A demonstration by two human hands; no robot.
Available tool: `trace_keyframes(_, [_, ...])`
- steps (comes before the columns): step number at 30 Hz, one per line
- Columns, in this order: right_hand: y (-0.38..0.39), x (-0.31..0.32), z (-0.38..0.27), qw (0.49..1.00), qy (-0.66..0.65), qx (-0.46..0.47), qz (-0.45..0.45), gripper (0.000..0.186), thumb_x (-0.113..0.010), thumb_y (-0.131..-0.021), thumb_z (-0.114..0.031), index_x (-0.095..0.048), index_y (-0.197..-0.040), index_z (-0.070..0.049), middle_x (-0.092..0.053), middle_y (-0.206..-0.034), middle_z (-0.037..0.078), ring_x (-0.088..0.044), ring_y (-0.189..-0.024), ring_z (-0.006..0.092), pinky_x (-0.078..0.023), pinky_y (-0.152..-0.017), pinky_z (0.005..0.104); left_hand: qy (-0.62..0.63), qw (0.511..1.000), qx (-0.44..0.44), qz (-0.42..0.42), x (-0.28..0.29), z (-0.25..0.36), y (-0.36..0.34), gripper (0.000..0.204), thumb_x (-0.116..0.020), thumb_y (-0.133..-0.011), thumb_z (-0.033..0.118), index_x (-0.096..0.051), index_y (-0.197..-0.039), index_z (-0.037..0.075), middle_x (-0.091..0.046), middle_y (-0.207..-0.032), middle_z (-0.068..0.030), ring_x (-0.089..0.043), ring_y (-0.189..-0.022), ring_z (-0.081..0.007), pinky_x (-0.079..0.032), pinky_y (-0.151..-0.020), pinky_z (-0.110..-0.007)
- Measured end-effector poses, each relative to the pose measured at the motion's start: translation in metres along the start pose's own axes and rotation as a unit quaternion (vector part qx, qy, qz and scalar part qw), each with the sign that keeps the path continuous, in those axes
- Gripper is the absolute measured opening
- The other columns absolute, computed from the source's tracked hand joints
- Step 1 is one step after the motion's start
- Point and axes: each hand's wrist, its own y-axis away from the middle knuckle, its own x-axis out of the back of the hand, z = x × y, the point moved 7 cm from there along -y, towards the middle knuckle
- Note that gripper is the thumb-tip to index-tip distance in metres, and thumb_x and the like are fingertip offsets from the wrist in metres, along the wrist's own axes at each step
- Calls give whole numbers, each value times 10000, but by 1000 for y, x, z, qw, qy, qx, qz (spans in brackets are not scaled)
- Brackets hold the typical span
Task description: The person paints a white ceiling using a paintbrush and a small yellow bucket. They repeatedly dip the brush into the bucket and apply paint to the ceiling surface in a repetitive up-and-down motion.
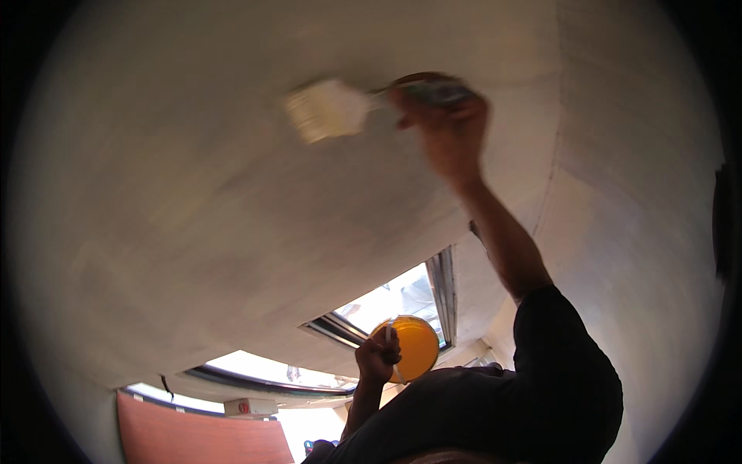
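My right hand (444, 127) is raised overhead and gripped on the handle of a wide flat paintbrush (328, 108). Its pale bristles are blurred and lie against the whitish ceiling (193, 193). My left hand (377, 356) is held lower, near my chest, and grips a round orange container (417, 346) by its rim. A thin white stick or handle shows at that hand. My dark sleeve (568, 363) covers the right upper arm.
A wall (641, 232) meets the ceiling along a seam at the right. Bright window openings (398, 298) with dark frames sit below the ceiling. A pinkish-red panel (193, 437) and a small white box (249, 406) are at the lower left.
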Motion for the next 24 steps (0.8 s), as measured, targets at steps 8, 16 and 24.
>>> trace_keyframes(8, [-2,221,-65,935,261,75,228,116,-688,-760,-86,-692,-783,28,-648,-664,60,-576,-491,138,-383,-475,233,6,999,16,-51,-36,8,-10,378,-495,-791,254,-579,-1048,-10,-526,-715,-39,-485,-545,-133,-387,-477,-252])
trace_keyframes(16, [126,200,-59,958,229,-158,68,59,-677,-764,17,-678,-811,52,-671,-744,107,-616,-576,133,-506,-492,246,-69,997,37,-4,-58,11,-19,404,-362,-801,298,-533,-1033,16,-461,-724,5,-432,-562,-96,-336,-484,-229])
trace_keyframes(24, [114,311,-70,892,375,-17,253,146,-699,-790,-67,-683,-884,43,-672,-749,85,-609,-577,109,-497,-531,240,-103,991,45,75,-76,8,-19,461,-403,-660,264,-508,-1037,20,-420,-622,19,-279,-467,-78,-238,-445,-211])
